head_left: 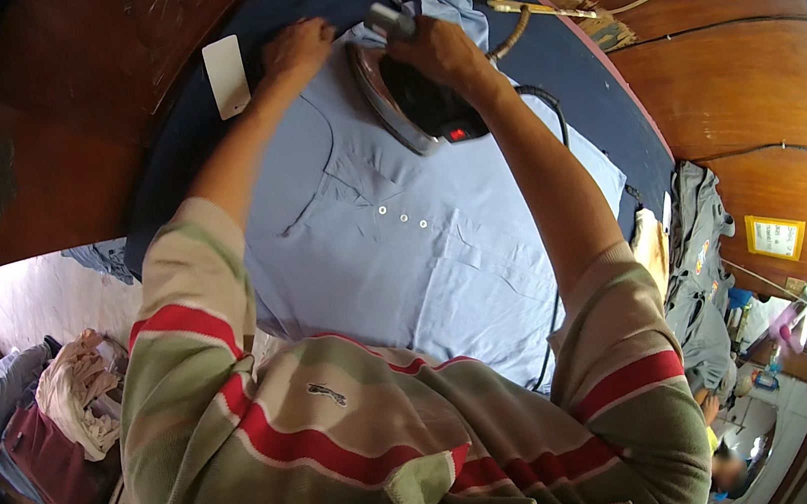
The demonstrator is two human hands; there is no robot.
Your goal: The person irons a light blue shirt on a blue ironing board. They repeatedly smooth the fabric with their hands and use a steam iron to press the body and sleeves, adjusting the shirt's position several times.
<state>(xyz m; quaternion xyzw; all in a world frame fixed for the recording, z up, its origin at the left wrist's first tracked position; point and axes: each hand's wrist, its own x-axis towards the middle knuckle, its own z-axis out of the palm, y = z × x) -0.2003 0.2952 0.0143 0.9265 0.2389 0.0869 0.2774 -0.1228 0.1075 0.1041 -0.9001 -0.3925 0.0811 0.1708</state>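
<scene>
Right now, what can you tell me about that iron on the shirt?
The iron is dark-bodied with a metal soleplate edge and a small red light near its rear. It rests tilted on the light blue shirt, near the collar. The right hand grips its handle from above, and a black cord trails off behind it.

i see a soft matt blue cloth shirt [404, 252] on a dark matt fabric ironing pad [584, 79], the iron [405, 101] with glossy metal sole, and polished reddish wood walls [733, 60].
</scene>
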